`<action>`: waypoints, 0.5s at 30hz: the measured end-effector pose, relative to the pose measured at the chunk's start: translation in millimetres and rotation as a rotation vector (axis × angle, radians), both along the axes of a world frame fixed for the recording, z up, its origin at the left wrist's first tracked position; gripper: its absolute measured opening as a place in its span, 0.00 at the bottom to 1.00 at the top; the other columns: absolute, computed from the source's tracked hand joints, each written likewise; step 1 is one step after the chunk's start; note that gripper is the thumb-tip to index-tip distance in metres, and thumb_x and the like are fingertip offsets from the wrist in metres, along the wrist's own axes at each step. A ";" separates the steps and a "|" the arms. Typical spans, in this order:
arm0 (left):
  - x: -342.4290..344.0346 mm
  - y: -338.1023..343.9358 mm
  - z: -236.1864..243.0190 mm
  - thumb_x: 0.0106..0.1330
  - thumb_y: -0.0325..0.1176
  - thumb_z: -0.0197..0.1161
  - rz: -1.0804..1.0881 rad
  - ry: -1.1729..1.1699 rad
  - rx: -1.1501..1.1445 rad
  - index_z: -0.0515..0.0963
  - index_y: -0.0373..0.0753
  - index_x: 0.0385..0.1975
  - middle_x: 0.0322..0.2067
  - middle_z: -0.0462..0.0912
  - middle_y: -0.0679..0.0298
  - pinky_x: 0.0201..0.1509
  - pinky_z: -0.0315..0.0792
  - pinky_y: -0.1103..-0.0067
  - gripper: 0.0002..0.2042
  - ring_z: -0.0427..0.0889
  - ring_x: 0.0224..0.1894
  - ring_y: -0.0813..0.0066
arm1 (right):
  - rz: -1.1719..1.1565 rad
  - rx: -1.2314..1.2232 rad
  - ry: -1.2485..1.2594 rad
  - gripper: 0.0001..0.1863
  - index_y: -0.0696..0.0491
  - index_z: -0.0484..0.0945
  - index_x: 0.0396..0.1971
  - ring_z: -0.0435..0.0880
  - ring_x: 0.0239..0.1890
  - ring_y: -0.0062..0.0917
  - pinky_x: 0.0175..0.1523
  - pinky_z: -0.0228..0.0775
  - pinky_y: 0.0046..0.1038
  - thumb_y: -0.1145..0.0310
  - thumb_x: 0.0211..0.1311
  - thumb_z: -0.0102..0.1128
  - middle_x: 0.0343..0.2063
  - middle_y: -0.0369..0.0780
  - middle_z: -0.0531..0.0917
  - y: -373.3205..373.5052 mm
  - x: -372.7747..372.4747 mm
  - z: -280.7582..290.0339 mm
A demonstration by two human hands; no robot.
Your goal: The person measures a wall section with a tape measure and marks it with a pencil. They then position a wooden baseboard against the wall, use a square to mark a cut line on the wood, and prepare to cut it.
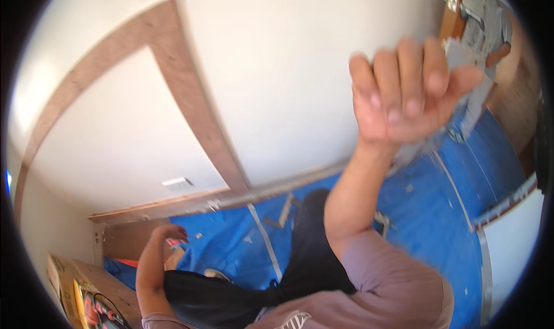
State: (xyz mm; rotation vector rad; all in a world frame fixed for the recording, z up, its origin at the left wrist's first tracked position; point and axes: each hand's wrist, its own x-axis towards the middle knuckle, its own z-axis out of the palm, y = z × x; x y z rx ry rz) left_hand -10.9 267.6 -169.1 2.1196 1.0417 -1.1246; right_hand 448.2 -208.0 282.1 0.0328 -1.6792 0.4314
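My right hand (pixel 407 95) is raised toward the upper right, palm showing, fingers loosely curled and slightly apart with nothing visible in them. Down at the lower left, my left hand (pixel 170 234) hangs above my leg near the blue sheet (pixel 271 211) on the floor; its fingers are bent and blurred. Behind both hands, a white wall (pixel 259 69) carries a brown wooden frame (pixel 193 98), with a small white plate (pixel 177 183) low inside it.
Cardboard boxes (pixel 63 271) and a red-and-black tool (pixel 98 313) sit at the lower left. A doorway edge with a metal handle (pixel 473 14) is at the upper right. A white panel (pixel 508 242) stands at the right. Small debris lies on the sheet.
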 end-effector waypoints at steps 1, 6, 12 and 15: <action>5.2 -2.1 0.1 0.63 0.57 0.78 -0.047 0.006 0.005 0.85 0.46 0.61 0.57 0.89 0.60 0.65 0.78 0.66 0.31 0.85 0.59 0.66 | -0.006 -0.005 -0.016 0.33 0.50 0.83 0.37 0.73 0.20 0.23 0.38 0.67 0.30 0.35 0.84 0.44 0.22 0.35 0.80 1.5 -2.8 -2.1; 24.7 -4.8 -16.4 0.61 0.51 0.80 -0.145 0.020 -0.017 0.86 0.53 0.59 0.57 0.88 0.62 0.57 0.83 0.56 0.26 0.85 0.57 0.59 | 0.087 0.033 0.029 0.45 0.57 0.86 0.42 0.73 0.21 0.22 0.34 0.66 0.28 0.28 0.82 0.32 0.24 0.37 0.80 27.9 -25.7 -3.9; 30.4 -20.6 -7.1 0.61 0.48 0.81 0.034 0.042 -0.048 0.86 0.52 0.60 0.59 0.85 0.62 0.51 0.87 0.57 0.26 0.85 0.55 0.56 | 0.008 -0.064 0.010 0.44 0.56 0.86 0.40 0.73 0.19 0.22 0.34 0.67 0.28 0.29 0.81 0.34 0.21 0.36 0.79 32.6 -45.8 0.3; 35.5 -25.9 12.1 0.59 0.49 0.82 -0.001 0.046 -0.036 0.85 0.52 0.59 0.54 0.87 0.62 0.53 0.86 0.60 0.27 0.86 0.54 0.60 | 0.007 -0.064 0.020 0.42 0.54 0.85 0.39 0.74 0.20 0.22 0.35 0.68 0.28 0.29 0.82 0.35 0.23 0.36 0.80 27.2 -45.0 2.2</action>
